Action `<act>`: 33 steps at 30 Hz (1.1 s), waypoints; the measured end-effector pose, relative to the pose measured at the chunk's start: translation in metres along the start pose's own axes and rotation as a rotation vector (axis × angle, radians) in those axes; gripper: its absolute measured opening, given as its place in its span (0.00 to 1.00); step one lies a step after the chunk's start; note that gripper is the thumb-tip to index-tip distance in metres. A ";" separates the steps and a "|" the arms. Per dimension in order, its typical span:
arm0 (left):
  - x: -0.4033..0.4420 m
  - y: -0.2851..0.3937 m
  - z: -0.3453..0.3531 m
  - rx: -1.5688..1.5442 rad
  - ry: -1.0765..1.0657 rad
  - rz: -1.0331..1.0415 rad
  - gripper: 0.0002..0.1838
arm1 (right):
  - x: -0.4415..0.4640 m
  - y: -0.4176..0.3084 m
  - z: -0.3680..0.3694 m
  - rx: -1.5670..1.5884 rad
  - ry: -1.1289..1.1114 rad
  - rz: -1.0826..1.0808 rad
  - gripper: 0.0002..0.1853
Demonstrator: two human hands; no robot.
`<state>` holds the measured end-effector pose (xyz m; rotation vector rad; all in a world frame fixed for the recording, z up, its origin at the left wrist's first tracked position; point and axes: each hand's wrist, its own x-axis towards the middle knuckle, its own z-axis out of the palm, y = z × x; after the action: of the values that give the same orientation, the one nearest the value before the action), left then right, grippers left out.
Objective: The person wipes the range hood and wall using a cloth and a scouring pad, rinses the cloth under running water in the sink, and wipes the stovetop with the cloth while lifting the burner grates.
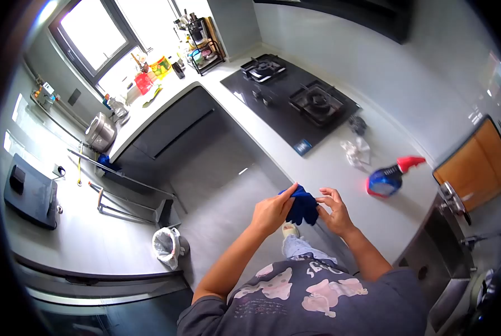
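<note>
Between my two hands, in front of my body, hangs a dark blue glove with finger-like ends pointing down. My left hand is closed on its left side, the index finger stretched along the top edge. On the other side my right hand pinches the glove's right edge, with its upper fingers bent and partly raised. The glove is above the floor beside the counter's front edge. A spray bottle with a blue body and red head is on the counter to the right of my hands.
A black gas stove is set in the white counter, with crumpled plastic and a dark scrubber nearby. A sink lies to the right, below a wooden cutting board. A lined trash bin stands on the floor at left.
</note>
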<state>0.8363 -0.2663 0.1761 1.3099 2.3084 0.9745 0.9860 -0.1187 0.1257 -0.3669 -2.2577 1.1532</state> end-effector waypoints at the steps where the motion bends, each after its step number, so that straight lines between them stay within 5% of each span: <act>1: 0.019 -0.011 -0.014 0.090 0.035 0.046 0.19 | 0.028 0.004 0.005 0.010 -0.007 -0.005 0.10; 3: 0.063 -0.039 -0.052 0.128 0.073 0.027 0.16 | 0.095 0.013 0.021 0.229 -0.068 -0.087 0.06; 8: 0.144 -0.086 -0.124 0.070 0.099 0.022 0.10 | 0.209 0.019 0.071 0.422 -0.430 0.158 0.06; 11: 0.190 -0.118 -0.161 0.029 0.100 0.044 0.10 | 0.268 0.026 0.113 0.277 -0.310 -0.059 0.07; 16: 0.262 -0.178 -0.229 -0.173 -0.037 0.320 0.11 | 0.357 0.032 0.199 0.421 -0.307 0.100 0.32; 17: 0.277 -0.190 -0.245 -0.178 -0.055 0.335 0.11 | 0.375 0.046 0.219 0.362 -0.306 0.051 0.25; 25: 0.407 -0.295 -0.352 -0.062 -0.142 0.279 0.14 | 0.490 0.009 0.254 0.129 0.138 0.340 0.07; 29: 0.469 -0.346 -0.329 -0.392 -0.285 0.154 0.16 | 0.537 0.011 0.266 0.254 0.393 0.326 0.04; 33: 0.515 -0.395 -0.299 -0.252 -0.296 0.253 0.27 | 0.599 0.045 0.279 0.269 0.645 0.374 0.06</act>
<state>0.1442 -0.0904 0.1479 1.5424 1.7707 1.0285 0.3390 0.0134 0.1785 -0.9279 -1.4905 1.2693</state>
